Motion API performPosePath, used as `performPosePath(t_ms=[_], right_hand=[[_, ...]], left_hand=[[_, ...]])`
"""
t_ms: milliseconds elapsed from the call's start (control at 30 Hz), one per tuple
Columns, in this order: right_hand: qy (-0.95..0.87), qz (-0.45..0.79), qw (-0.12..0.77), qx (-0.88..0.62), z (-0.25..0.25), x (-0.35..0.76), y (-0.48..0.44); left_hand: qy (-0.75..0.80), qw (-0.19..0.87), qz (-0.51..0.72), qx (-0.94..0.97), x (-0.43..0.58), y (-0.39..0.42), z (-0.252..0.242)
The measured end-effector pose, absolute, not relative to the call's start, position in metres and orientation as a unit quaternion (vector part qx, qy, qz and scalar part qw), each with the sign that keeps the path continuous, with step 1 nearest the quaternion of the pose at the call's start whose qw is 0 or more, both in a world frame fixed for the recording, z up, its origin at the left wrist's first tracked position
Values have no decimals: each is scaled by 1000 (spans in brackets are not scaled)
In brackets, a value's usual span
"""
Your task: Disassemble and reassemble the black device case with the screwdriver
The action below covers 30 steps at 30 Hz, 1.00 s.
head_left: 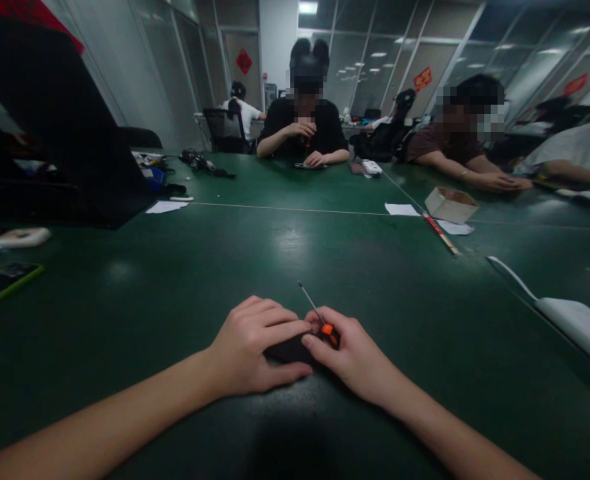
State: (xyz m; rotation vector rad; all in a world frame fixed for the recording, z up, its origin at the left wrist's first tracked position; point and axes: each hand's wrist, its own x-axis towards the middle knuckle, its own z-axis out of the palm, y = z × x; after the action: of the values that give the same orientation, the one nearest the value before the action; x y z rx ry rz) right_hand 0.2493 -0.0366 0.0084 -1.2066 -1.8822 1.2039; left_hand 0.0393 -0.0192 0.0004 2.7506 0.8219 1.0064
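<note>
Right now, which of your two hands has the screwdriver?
The right hand. It grips the screwdriver by its orange-and-black handle, metal shaft sticking out; the left hand holds the black object instead.

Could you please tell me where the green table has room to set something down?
The table is bare between the left hand and the green-edged item, and between the right hand and the white corded item. It is crowded between the hands, with the black object and screwdriver, and around the open box and paper.

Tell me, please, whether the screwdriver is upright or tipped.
Tipped: the screwdriver slants forward and to the left out of the right hand.
</note>
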Motion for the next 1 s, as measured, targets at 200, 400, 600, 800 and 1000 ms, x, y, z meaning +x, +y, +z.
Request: performPosePath(t_ms=[200,400,600,800,1000], right_hand=[[-696,468,303,-453,8,252,-34],[-700,455,302,-461,9,249,-35],[-773,279,293,-489,19,267,-35],[-859,60,186,-473,30,308,-24],[-925,-197,49,-321,47,321,-23]], left_hand=[[282,73,326,899,41,-21,2],[279,80,326,900,42,-22,4],[325,113,317,884,41,-14,3],[370,169,278,870,39,-8,10],[376,176,256,873,39,-9,13]])
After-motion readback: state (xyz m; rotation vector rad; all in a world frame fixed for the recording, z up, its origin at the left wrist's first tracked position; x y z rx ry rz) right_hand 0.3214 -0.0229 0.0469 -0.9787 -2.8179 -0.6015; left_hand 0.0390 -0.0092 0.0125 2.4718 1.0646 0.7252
